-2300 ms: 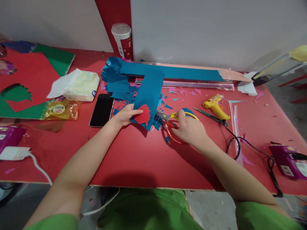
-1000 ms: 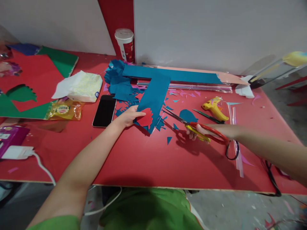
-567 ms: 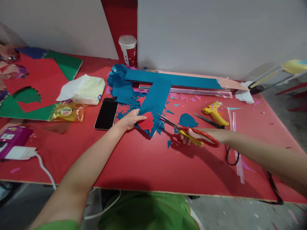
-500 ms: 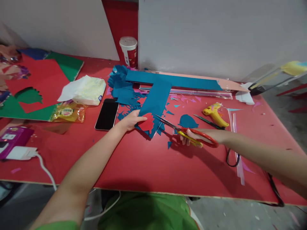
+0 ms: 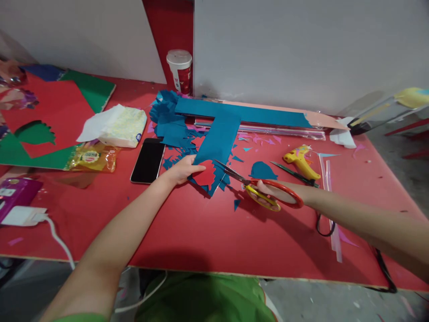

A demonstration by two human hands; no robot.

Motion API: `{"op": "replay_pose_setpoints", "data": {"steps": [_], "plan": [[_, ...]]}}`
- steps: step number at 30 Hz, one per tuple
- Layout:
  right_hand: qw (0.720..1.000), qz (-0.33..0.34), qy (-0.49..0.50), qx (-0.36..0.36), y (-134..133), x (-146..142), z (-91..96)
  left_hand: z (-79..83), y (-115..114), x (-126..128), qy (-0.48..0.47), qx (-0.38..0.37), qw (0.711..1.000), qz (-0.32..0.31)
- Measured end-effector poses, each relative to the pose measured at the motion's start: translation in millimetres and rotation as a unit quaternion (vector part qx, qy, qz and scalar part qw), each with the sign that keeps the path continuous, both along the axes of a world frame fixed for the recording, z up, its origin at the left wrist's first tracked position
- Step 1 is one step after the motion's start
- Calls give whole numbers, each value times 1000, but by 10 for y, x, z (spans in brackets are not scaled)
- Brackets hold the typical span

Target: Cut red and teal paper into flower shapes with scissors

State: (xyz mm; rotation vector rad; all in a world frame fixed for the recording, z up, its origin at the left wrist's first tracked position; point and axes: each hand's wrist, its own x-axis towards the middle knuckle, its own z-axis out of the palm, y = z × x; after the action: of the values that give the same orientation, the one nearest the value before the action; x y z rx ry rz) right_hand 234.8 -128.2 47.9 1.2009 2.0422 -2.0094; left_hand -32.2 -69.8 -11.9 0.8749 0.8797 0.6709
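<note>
My left hand (image 5: 182,170) pinches a strip of blue paper (image 5: 219,134) near its front end. A red paper cutout (image 5: 204,174) with a scalloped edge lies on top of the strip, under my thumb. In my right hand (image 5: 263,190) is a pair of scissors (image 5: 234,173) with one red and one yellow handle loop. Their blades point left, with the tips over the blue strip just beside the red cutout. Whether the blades touch the paper, I cannot tell. A rounded blue paper piece (image 5: 263,170) lies on the table behind the scissors.
Blue scraps (image 5: 169,116) are heaped behind my left hand, beside a black phone (image 5: 147,161). A yellow glue gun (image 5: 301,163) and clear sticks (image 5: 326,179) lie right. Further back stand a paper cup (image 5: 180,71) and a long blue strip (image 5: 264,114). Red paper (image 5: 53,103) lies left.
The scissors' yellow loop has swung down and further from the red loop. My left hand keeps its hold on the blue strip and red cutout. The view has shifted slightly.
</note>
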Motion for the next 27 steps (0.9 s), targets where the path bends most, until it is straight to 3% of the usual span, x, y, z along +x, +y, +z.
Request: {"op": "replay_pose_setpoints", "data": {"steps": [10, 16, 21, 27], "plan": [[989, -73, 62, -109, -3, 1, -107, -7, -2, -1, 15, 22, 1000, -5], [986, -114, 53, -112, -12, -13, -68, -12, -1, 1, 19, 27, 999, -1], [983, -123, 7, -138, 22, 24, -145, -1, -9, 7, 14, 27, 1000, -1], [989, -127, -17, -75, 2, -24, -66, -24, 5, 1, 21, 27, 999, 4]]}}
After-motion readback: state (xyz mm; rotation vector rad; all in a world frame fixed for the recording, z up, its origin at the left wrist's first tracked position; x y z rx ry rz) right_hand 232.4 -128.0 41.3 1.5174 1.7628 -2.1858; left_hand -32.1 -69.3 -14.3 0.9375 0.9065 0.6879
